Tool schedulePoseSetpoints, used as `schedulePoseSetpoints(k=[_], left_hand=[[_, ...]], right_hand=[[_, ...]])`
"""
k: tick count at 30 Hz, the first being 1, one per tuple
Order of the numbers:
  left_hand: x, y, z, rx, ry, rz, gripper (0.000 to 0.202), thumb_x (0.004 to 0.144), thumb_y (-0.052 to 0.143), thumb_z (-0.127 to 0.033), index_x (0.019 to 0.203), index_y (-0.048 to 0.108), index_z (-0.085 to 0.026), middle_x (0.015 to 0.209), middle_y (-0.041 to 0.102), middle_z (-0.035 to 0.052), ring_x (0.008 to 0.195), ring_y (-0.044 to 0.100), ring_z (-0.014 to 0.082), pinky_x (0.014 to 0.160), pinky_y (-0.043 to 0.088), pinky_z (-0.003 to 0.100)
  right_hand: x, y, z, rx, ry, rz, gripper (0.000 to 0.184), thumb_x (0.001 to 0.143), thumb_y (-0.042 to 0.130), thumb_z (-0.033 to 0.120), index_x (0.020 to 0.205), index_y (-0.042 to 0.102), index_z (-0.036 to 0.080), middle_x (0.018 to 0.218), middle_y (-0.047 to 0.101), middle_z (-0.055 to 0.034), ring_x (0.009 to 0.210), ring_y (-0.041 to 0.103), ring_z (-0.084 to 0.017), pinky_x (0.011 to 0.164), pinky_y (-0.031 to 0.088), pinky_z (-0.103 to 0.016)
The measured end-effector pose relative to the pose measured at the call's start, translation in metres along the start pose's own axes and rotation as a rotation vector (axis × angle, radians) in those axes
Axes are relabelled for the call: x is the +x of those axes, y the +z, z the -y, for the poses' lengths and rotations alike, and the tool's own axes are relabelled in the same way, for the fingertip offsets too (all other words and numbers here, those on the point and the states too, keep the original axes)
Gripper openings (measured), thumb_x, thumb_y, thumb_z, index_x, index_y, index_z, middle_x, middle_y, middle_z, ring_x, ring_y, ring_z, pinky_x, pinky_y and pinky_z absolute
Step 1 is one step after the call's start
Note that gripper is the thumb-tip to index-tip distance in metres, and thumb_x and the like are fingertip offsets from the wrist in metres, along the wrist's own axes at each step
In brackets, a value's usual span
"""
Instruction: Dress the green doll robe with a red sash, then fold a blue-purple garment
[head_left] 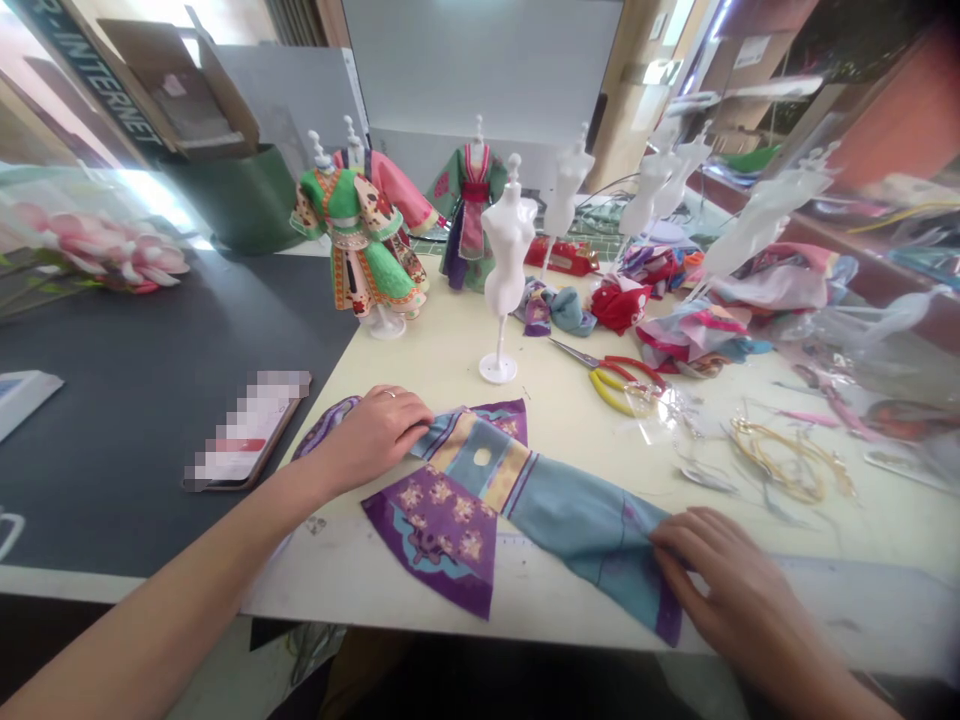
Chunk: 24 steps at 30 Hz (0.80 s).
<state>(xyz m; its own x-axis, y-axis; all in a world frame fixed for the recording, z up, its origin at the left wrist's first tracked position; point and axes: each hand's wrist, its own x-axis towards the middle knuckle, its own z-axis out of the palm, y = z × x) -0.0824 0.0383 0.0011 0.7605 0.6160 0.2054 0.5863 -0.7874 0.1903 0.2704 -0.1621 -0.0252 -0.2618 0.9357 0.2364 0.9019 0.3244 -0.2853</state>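
A small doll garment (592, 520) lies spread on the pale tabletop in front of me. It has blue sleeves, cream bands, purple flowered panels and a small hole in its middle. My left hand (386, 425), with a ring on one finger, pinches the blue cloth at the garment's left side. Some purple patterned cloth shows behind that wrist. At the right sleeve's end, my right hand (724, 570) grips the cloth between thumb and fingers near the purple cuff. A bare white mini mannequin (508, 260) stands upright just beyond the garment.
Dressed mini mannequins (349, 225) stand at the back left, and several bare ones at the back right. Pliers (611, 375) lie right of centre, near folded doll clothes (694, 330) and yellow cord (780, 460). On the dark mat (180, 350) rests a phone (251, 430).
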Motion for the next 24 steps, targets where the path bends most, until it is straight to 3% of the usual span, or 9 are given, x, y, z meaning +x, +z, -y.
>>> schedulePoseSetpoints(k=[4,7,11,14,17,20,24], left_hand=[[-0.020,-0.004,-0.014,0.064,0.012,-0.152,0.017,0.089,0.049,-0.020,0.100,0.062,-0.015,0.102,0.067,0.0082,0.100,0.058,0.0240,0.091,0.041,0.042],[-0.032,-0.008,-0.031,0.072,0.041,-0.192,0.016,0.090,0.050,-0.019,0.100,0.062,-0.016,0.100,0.067,0.0072,0.099,0.058,0.0229,0.094,0.040,0.041],[-0.029,-0.007,-0.045,0.105,0.082,-0.138,0.018,0.092,0.046,-0.018,0.097,0.063,-0.014,0.097,0.067,0.0073,0.095,0.058,0.0232,0.093,0.041,0.042],[-0.015,0.000,-0.039,0.201,0.035,-0.107,0.020,0.090,0.048,-0.017,0.102,0.063,-0.012,0.102,0.067,0.0105,0.096,0.058,0.0267,0.089,0.042,0.044],[-0.003,0.007,-0.028,0.280,-0.033,-0.043,0.019,0.086,0.051,-0.016,0.099,0.064,-0.012,0.103,0.066,0.0117,0.096,0.058,0.0283,0.086,0.043,0.045],[0.000,0.010,-0.020,0.313,-0.040,0.003,0.016,0.086,0.050,-0.014,0.082,0.066,-0.013,0.087,0.067,0.0102,0.088,0.060,0.0257,0.087,0.042,0.044],[0.000,0.008,-0.020,0.307,-0.038,-0.039,0.022,0.088,0.045,-0.012,0.079,0.064,-0.014,0.084,0.066,0.0086,0.087,0.060,0.0230,0.094,0.039,0.044]], right_hand=[[0.003,-0.006,0.000,0.026,-0.004,0.046,0.005,0.091,0.051,0.022,0.095,0.054,0.020,0.085,0.058,-0.0048,0.084,0.052,-0.020,0.077,0.042,-0.038],[0.024,-0.014,0.005,0.023,-0.036,0.050,0.007,0.091,0.049,0.022,0.095,0.056,0.020,0.086,0.059,-0.0050,0.084,0.054,-0.020,0.078,0.043,-0.036],[0.090,-0.009,0.020,-0.027,-0.062,0.062,0.019,0.093,0.042,0.023,0.092,0.060,0.018,0.092,0.061,-0.0065,0.084,0.057,-0.019,0.076,0.043,-0.033],[0.151,0.011,0.031,-0.077,0.026,0.157,0.023,0.093,0.039,0.022,0.104,0.060,0.018,0.107,0.060,-0.0087,0.086,0.060,-0.018,0.071,0.043,-0.028],[0.192,0.035,0.039,-0.107,0.047,0.199,0.020,0.088,0.047,0.024,0.099,0.062,0.017,0.104,0.062,-0.0104,0.078,0.061,-0.019,0.063,0.041,-0.028],[0.202,0.045,0.037,-0.128,0.078,0.236,0.013,0.084,0.050,0.021,0.082,0.063,0.017,0.087,0.065,-0.0087,0.071,0.061,-0.019,0.057,0.036,-0.028],[0.181,0.029,0.021,-0.134,0.187,0.199,0.014,0.084,0.047,0.021,0.076,0.058,0.019,0.076,0.065,-0.0042,0.067,0.058,-0.017,0.054,0.031,-0.026]])
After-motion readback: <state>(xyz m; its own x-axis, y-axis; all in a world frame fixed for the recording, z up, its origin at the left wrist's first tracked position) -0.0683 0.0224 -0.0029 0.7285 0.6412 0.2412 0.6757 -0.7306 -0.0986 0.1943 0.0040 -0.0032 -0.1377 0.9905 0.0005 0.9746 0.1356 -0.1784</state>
